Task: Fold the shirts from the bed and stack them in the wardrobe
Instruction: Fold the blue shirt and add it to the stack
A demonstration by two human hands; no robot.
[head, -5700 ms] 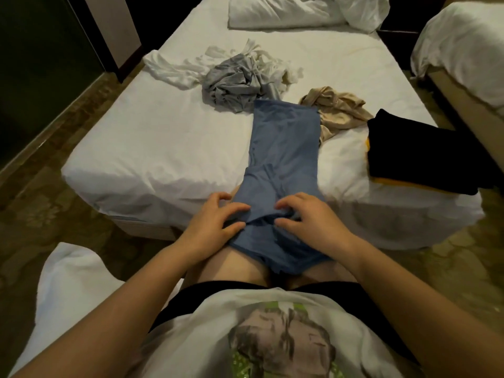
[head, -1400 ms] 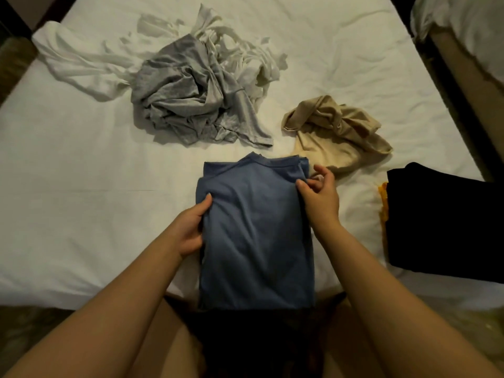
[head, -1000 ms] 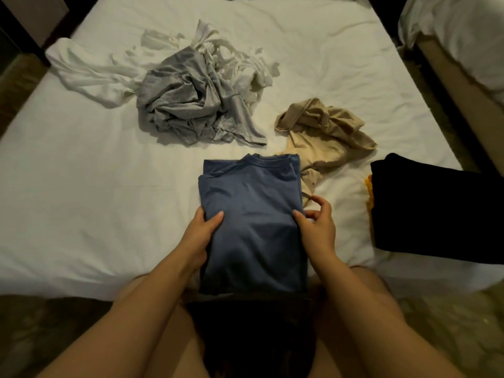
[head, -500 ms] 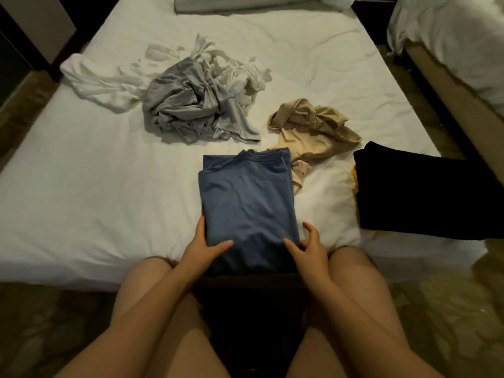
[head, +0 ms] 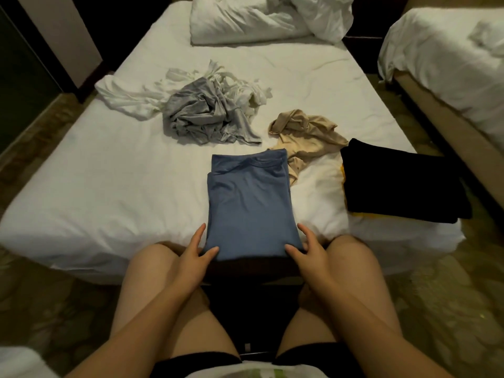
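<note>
shirt [head: 249,203] lies between left grip [head: 195,257] and right grip [head: 308,255], touching both.

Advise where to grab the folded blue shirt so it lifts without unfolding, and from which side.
Take the blue shirt by its two long side edges, left hand and right hand sliding flat underneath from either side. It lies as a limp layered rectangle, collar end far; lifting by one end would probably spill the folds.
</note>
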